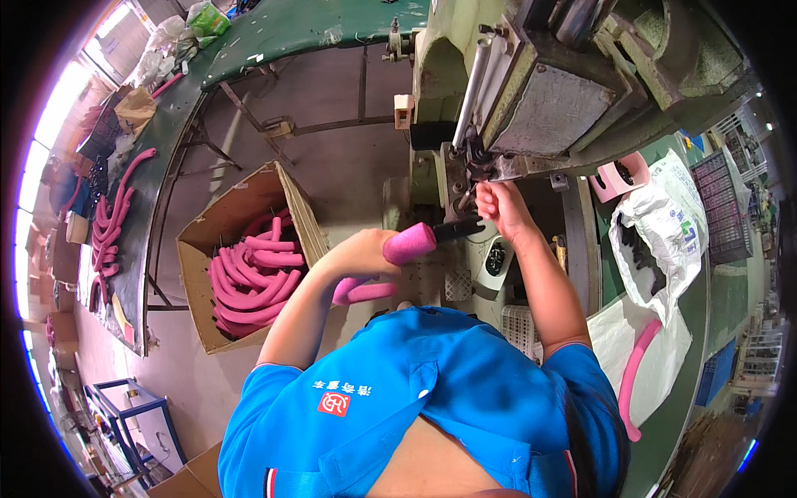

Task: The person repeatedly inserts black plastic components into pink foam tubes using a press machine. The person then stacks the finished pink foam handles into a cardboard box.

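Two bare hands of mine are up at the big green-and-grey metal machine point(552, 108). My left hand point(361, 251) is wrapped around a thick pink foam-covered tube point(410, 243), whose slim black end piece point(459, 228) points right, below the machine's head. My right hand point(502, 207) has its fingers curled close by the metal (whether they pinch some small part, I cannot tell). Should the machine move, those fingers could be nipped, because they are so near it. The tube could also twist if my left grip slackened, since the foam probably gives under pressure, leaving the black end crooked. To the left, an open brown cardboard box point(198, 286) holds more pink tubes point(249, 282).
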A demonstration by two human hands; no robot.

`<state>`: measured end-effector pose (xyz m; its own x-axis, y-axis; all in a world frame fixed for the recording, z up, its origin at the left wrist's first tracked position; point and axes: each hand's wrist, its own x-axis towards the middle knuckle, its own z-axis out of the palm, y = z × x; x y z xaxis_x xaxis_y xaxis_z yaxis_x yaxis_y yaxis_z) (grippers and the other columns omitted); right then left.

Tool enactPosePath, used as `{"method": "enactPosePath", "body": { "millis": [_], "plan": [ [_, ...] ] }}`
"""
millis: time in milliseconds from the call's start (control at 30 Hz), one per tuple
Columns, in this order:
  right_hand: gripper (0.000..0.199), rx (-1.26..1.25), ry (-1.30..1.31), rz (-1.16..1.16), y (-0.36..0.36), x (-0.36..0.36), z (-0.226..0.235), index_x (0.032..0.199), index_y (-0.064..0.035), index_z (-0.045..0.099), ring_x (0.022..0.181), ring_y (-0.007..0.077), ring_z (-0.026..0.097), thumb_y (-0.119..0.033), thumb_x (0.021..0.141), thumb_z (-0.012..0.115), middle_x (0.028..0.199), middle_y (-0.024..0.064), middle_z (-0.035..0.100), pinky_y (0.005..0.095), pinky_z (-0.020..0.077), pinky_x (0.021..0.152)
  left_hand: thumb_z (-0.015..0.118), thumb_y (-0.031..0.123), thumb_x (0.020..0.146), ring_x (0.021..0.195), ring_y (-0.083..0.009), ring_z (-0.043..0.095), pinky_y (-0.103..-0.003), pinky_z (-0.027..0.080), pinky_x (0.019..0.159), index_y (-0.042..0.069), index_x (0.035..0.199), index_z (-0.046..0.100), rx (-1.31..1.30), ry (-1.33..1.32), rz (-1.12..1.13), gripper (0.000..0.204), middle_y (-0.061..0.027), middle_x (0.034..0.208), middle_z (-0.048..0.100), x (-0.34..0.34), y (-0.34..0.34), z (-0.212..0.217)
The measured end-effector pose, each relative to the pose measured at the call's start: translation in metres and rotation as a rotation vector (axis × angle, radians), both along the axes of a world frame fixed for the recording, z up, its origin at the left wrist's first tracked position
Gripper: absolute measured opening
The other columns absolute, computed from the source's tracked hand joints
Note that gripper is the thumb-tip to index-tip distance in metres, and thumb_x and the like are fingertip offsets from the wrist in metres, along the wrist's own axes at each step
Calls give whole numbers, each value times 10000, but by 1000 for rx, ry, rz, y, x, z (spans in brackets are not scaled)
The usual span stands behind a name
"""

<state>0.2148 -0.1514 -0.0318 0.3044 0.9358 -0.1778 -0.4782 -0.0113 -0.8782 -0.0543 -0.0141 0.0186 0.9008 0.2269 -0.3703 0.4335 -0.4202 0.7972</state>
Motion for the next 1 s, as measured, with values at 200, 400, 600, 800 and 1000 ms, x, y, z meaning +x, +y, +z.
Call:
{"method": "enactPosePath", "body": {
  "millis": [200,400,600,800,1000],
  "plan": [
    [553,-66,-414,-90,-54,-38,25,1110,-44,566,740,84,515,-517,992,305,807,10,541,230,430,639,715,230,598,796,-370,629,-426,496,726,60,965,629,94,-85,-117,413,-171,830,662,6,-34,0],
    [691,67,-52,158,-136,-83,73,995,57,626,1012,252,617,-493,1006,207,1117,207,627,344,461,928,742,265,633,799,-363,631,-453,507,708,109,884,622,164,-227,-308,318,-140,782,652,22,-91,-5],
    [541,44,-224,214,-173,-81,78,893,29,606,987,251,619,-397,1018,297,1038,215,649,359,474,887,707,304,687,806,-362,638,-450,516,713,119,900,620,167,-122,-475,295,-142,841,667,29,-127,-1],
    [318,102,-425,99,-188,-100,53,828,-32,516,768,133,549,-267,1011,402,816,75,569,271,441,773,655,289,717,756,-361,639,-457,504,685,132,947,617,204,-7,-654,281,-142,769,661,44,-144,3],
    [512,-39,-346,-162,-185,-86,54,1001,-33,489,647,107,502,-506,990,296,755,66,552,249,404,634,720,199,673,749,-374,626,-434,498,659,109,920,610,47,-226,-334,286,-160,742,639,46,-157,-3]
  ]
}}
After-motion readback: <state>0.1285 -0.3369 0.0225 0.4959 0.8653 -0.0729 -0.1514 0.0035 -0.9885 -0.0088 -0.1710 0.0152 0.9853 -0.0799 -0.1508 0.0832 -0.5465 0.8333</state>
